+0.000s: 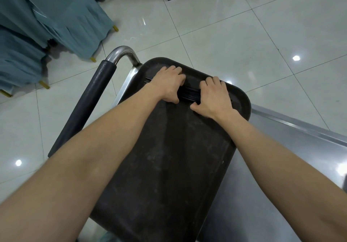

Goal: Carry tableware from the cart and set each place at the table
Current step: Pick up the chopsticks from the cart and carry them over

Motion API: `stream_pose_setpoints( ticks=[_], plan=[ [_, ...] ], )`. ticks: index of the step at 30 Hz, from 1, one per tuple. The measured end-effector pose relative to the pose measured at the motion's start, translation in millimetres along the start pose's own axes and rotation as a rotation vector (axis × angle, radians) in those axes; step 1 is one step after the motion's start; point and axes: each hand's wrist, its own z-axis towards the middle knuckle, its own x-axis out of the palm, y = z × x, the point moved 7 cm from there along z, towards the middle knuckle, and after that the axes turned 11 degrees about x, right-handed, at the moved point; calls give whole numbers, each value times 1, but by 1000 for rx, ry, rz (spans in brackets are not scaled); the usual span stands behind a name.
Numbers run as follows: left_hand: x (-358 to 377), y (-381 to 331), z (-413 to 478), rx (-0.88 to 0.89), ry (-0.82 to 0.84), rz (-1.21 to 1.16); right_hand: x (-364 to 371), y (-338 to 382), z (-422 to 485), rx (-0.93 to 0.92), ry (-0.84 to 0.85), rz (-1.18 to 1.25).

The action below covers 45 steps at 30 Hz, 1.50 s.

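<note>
A large dark tray [169, 157] lies on the steel cart [281, 166]. Near the tray's far end lies a bundle of black chopsticks [188, 93]. My left hand [169, 85] curls over the bundle's left part and my right hand [214, 97] curls over its right part. Only the middle of the bundle and a short tip at the left show between and beside the hands.
The cart's handle [88, 102], black-padded with a bent chrome end, runs along the tray's left side. Chairs in teal covers [56, 20] with gold feet stand at the upper left. A glossy tiled floor [244, 35] spreads beyond the cart.
</note>
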Motion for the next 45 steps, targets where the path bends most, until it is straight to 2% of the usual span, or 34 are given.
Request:
stream_pose_setpoints(
  ticks=[5, 14, 18, 32, 41, 45],
  plan=[
    [0, -3, -8, -15, -50, -60, 3, 4, 5, -30, 38, -46],
    [7, -11, -7, 12, -12, 3, 10, 10, 5, -53, 142, -125],
    [10, -14, -15, -1, -20, -68, 11, 14, -2, -69, 142, -93],
    [19, -29, -34, 29, -45, 4, 11, 26, -15, -202, 126, -168],
    [29, -40, -71, -61, -105, -106, -1, 33, -38, -252, 11, -107],
    [20, -37, -106, -96, -109, -175, -6, 48, -49, -291, 139, -70]
  ],
)
